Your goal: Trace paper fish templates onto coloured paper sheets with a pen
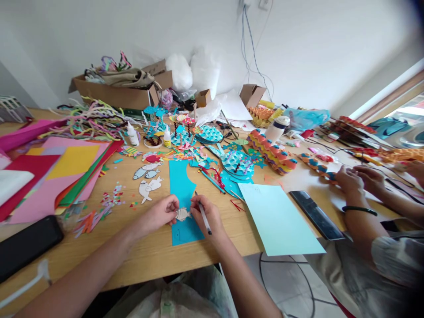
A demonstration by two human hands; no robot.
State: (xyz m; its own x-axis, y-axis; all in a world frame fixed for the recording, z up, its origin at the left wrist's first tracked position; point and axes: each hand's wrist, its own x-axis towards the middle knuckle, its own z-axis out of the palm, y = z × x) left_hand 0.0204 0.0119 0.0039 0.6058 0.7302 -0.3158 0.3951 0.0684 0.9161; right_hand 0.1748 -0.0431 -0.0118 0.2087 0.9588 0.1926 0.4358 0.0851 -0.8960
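A blue paper sheet (pixel 181 179) lies on the wooden table in front of me, with a curved cut on its right edge. On it rests a small pale fish cutout (pixel 182 214). My left hand (pixel 164 211) pinches the cutout's left side with closed fingers. Closed around a grey-white pen (pixel 204 217), my right hand (pixel 207 214) is at the fish's tail side. A fish outline drawn in dark line shows near the sheet's lower left corner. More paper fish cutouts (pixel 149 187) lie just left of the sheet's upper part.
Coloured felt sheets (pixel 76 161) and a black phone (pixel 29 245) are at left. Glue bottles (pixel 132 134), blue crafts (pixel 236 163) and boxes (pixel 112 95) stand behind. A pale green sheet (pixel 281 218) overhangs the front edge. At right, another person's hands (pixel 349 181) work on an orange-blue strip.
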